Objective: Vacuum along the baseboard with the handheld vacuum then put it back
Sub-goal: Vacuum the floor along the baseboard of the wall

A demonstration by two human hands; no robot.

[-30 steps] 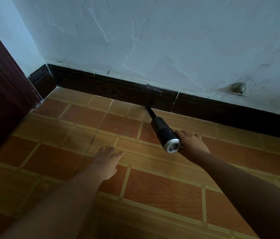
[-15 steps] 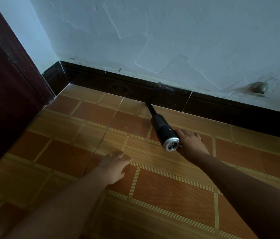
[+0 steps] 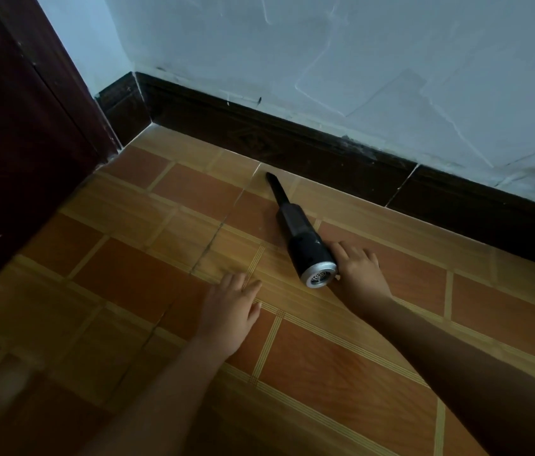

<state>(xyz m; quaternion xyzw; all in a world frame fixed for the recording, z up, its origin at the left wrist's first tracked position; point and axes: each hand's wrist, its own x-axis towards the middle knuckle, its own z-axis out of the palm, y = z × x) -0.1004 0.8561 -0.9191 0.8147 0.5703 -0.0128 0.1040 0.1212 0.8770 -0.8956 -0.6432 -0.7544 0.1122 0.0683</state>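
Cracked white wall (image 3: 325,44) up top, dark wood door (image 3: 13,143) at L, orange-brown tile floor (image 3: 341,373) w/ cracks.

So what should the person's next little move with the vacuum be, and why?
Probably slide the handheld vacuum left along the baseboard toward the corner. The right hand grips its body, its nozzle tip sits low by the baseboard, and the stretch to the corner lies beside it. The left hand rests flat on the floor.
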